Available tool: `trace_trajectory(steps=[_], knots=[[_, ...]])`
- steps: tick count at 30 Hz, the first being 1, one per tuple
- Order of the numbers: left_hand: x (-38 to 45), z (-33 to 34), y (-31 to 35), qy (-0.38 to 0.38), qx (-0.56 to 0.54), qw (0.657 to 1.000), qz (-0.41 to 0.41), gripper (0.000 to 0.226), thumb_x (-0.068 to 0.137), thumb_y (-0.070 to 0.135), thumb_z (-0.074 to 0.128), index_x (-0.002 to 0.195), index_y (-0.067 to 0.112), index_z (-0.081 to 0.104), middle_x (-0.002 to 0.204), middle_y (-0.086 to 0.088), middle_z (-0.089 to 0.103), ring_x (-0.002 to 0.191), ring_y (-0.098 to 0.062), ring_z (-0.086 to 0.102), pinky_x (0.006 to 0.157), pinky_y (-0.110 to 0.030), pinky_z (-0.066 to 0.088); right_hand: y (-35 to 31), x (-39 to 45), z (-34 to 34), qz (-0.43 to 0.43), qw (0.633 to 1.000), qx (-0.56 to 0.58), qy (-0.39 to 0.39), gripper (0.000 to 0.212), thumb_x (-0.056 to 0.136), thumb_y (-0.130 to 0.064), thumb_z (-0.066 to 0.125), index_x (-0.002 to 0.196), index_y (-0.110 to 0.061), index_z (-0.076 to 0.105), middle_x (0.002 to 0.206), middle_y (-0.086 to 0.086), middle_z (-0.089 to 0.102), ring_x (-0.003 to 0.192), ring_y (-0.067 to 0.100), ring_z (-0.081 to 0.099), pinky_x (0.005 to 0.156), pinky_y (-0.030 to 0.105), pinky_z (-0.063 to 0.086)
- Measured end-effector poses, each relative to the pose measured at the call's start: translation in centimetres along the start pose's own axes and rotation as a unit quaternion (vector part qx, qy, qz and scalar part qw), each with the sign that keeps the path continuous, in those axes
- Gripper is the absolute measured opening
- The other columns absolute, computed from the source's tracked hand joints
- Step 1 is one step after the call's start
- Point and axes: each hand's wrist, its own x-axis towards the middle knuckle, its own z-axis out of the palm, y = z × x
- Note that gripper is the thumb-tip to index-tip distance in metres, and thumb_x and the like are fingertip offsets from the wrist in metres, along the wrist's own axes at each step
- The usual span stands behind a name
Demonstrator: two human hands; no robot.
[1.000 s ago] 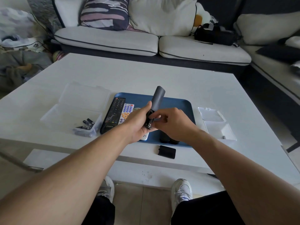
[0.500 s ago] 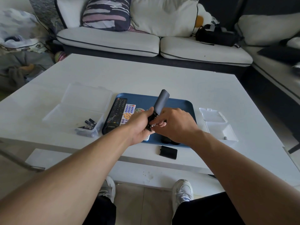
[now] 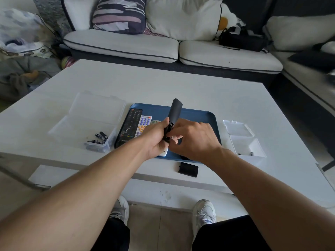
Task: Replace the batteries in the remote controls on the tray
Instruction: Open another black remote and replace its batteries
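Left hand (image 3: 156, 140) grips the dark remote (image 3: 173, 116) above the tray (image 3: 199, 115), long axis tilted far-upward; right hand (image 3: 193, 140), fingers curled, works its near-end battery bay; whether it pinches a battery cannot be told.

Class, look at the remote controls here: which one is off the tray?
The dark grey remote, gripped in the left hand; the black remote and white remote lie flat on the tray.

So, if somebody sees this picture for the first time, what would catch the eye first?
Probably the two hands in the middle: the left hand grips a dark remote held up over the blue tray, while the right hand works with its fingers at the remote's lower end. Next, the black battery cover lying on the white table at its near edge, and the clear box with batteries left of the tray.
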Motion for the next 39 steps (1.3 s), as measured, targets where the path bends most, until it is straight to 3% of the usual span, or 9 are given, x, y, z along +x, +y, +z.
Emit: trace_trajectory(steps=[4, 9, 13, 18, 23, 26, 32, 35, 39], knots=[[0.6, -0.7, 0.3, -0.024, -0.006, 0.999, -0.026, 0.032, 0.108, 0.025, 0.043, 0.116, -0.001, 0.058, 0.067, -0.012, 0.069, 0.053, -0.028, 0.069, 0.064, -0.040, 0.055, 1.0, 0.2, -0.1, -0.051, 0.998, 0.016, -0.026, 0.023, 0.084, -0.039, 0.061, 0.102, -0.047, 0.073, 0.103, -0.014, 0.067, 0.070, 0.017, 0.062, 0.057, 0.028, 0.045], [1.2, -1.6, 0.4, -0.050, 0.001, 0.998, -0.045, 0.034, 0.108, 0.025, 0.042, 0.101, -0.001, 0.063, 0.081, -0.013, 0.072, 0.077, -0.028, 0.070, 0.085, -0.048, 0.059, 1.8, 0.5, 0.5, -0.088, 0.994, 0.061, -0.001, 0.017, 0.085, -0.036, 0.076, 0.101, -0.040, 0.077, 0.094, -0.012, 0.067, 0.070, 0.018, 0.063, 0.056, 0.032, 0.048], [1.4, -1.9, 0.7, -0.044, 0.013, 0.999, -0.028, 0.030, 0.105, 0.025, 0.049, 0.116, 0.000, 0.063, 0.091, -0.012, 0.074, 0.079, -0.026, 0.072, 0.104, -0.051, 0.049, 1.1, 0.9, -0.5, 0.050, 0.971, 0.232, 0.011, 0.006, 0.089, -0.033, 0.072, 0.094, -0.031, 0.074, 0.094, -0.016, 0.071, 0.058, 0.002, 0.053, 0.057, 0.021, 0.040], [2.3, -2.5, 0.5, -0.022, 0.023, 0.999, 0.000, 0.020, 0.107, 0.019, 0.047, 0.112, 0.005, 0.060, 0.090, -0.014, 0.073, 0.075, -0.027, 0.074, 0.106, -0.048, 0.048, 0.9, 0.7, -1.2, 0.324, 0.724, 0.608, -0.037, 0.010, 0.095, -0.016, 0.049, 0.087, -0.010, 0.052, 0.072, 0.012, 0.072, 0.047, 0.021, 0.033, 0.045, 0.023, 0.020], [2.7, -2.8, 0.2, -0.020, 0.034, 0.999, 0.004, 0.023, 0.108, 0.020, 0.044, 0.108, 0.006, 0.062, 0.102, -0.017, 0.071, 0.086, -0.032, 0.073, 0.094, -0.046, 0.054, 1.0, 0.7, -0.4, 0.390, 0.613, 0.684, -0.065, 0.026, 0.095, -0.029, 0.059, 0.075, -0.013, 0.055, 0.057, 0.005, 0.045, 0.049, 0.018, 0.040, 0.036, 0.023, 0.023], [2.8, -2.8, 0.2, -0.012, 0.037, 0.999, 0.003, 0.026, 0.108, 0.021, 0.044, 0.109, 0.004, 0.064, 0.104, -0.019, 0.072, 0.083, -0.030, 0.074, 0.091, -0.045, 0.057, 0.8, 0.8, -0.2, 0.375, 0.661, 0.640, -0.112, 0.035, 0.097, -0.042, 0.062, 0.077, -0.013, 0.061, 0.060, 0.001, 0.045, 0.048, 0.013, 0.035, 0.038, 0.021, 0.023], [2.9, -2.5, -0.2, -0.006, 0.055, 0.998, -0.009, 0.027, 0.109, 0.019, 0.043, 0.112, 0.001, 0.062, 0.105, -0.023, 0.074, 0.093, -0.036, 0.074, 0.097, -0.051, 0.055, 0.6, 0.1, 0.3, 0.173, 0.942, 0.255, -0.131, 0.023, 0.079, -0.043, 0.082, 0.089, -0.028, 0.068, 0.054, -0.020, 0.049, 0.051, 0.001, 0.046, 0.050, 0.012, 0.031], [2.9, -2.3, -0.5, 0.001, 0.059, 0.998, -0.029, 0.030, 0.108, 0.019, 0.044, 0.124, -0.003, 0.057, 0.107, -0.028, 0.073, 0.091, -0.038, 0.072, 0.095, -0.052, 0.056, 0.7, -0.2, 0.8, 0.136, 0.974, 0.147, -0.111, 0.016, 0.083, -0.047, 0.077, 0.094, -0.038, 0.068, 0.066, -0.018, 0.051, 0.070, 0.008, 0.053, 0.063, 0.027, 0.040], [2.9, -2.1, -0.6, -0.020, 0.048, 0.998, -0.043, 0.030, 0.108, 0.015, 0.043, 0.128, -0.007, 0.050, 0.079, -0.023, 0.073, 0.062, -0.030, 0.072, 0.054, -0.037, 0.060, 0.5, -0.2, 0.8, 0.094, 0.989, 0.050, -0.107, 0.019, 0.088, -0.054, 0.068, 0.099, -0.039, 0.071, 0.079, -0.015, 0.056, 0.081, 0.014, 0.057, 0.071, 0.031, 0.048]])
